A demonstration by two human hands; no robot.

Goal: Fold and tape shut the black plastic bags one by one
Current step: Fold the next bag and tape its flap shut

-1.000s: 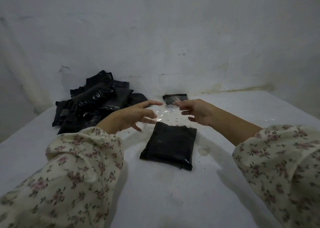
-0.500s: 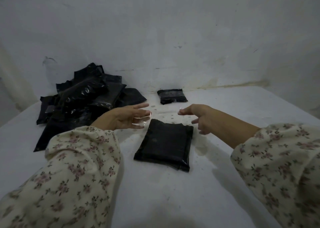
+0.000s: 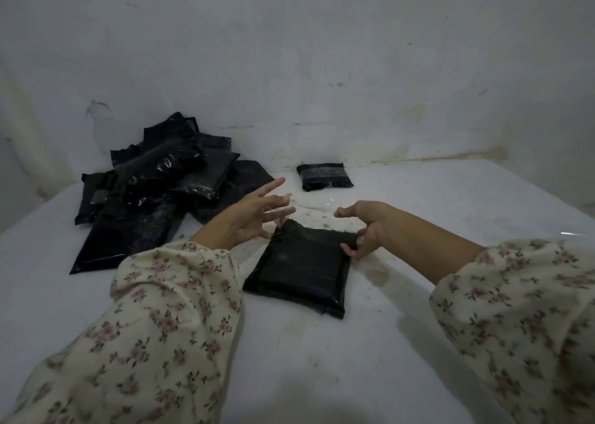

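Your left hand [image 3: 254,220] spreads wide, right hand [image 3: 367,227] pinches one folded black bag [image 3: 302,272]; one taped bag [image 3: 325,176], one pile [image 3: 154,191] upper left

Checked folded black bag [image 3: 299,269], taped bag [image 3: 325,175], bag pile [image 3: 154,191], wall [image 3: 322,53]: no legible text, label, brand or number.

This looks like a bare, dim room in a home used as a makeshift packing spot, not a fitted workshop: a scuffed, stained whitewashed wall [image 3: 322,53] meets a plain white-covered surface [image 3: 322,375] pushed against it, with a brownish stain line [image 3: 434,158] along the far right join. A loose pile of black plastic bags [image 3: 154,191] lies far left, a taped packet [image 3: 325,175] sits by the far wall, and a folded black bag [image 3: 299,275] lies in the middle. The near floral sleeves [image 3: 161,327] suggest house clothes.
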